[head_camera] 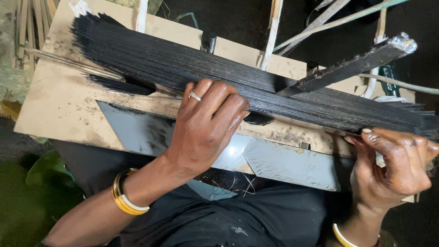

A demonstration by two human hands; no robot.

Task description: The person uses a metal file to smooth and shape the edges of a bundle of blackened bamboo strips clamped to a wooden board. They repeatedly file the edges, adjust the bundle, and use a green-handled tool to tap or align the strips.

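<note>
A dark cloth [256, 219] over the lap was seen nearest the camera, with both forearms rising from it, each banded by gold and white bangles [125, 194]. The left hand [206, 123] was laid palm-down, its fingers [219, 98] held close together and curled over the near edge of a long bundle of thin black sticks [192, 66]; a ring [195, 95] was worn on one finger. The right hand [398, 162] was placed at the far right end of the same bundle, its fingers [382, 139] bent and pressed against the stick tips from below; whether anything was pinched there could not be told. Beyond the left fingers, the bundle was spread diagonally across a stained wooden tabletop [59, 100]. Just under the left palm a grey metal sheet [137, 128] was seen on the board. Above the right fingers, a flat black bar [352, 66] was rested across the sticks.
</note>
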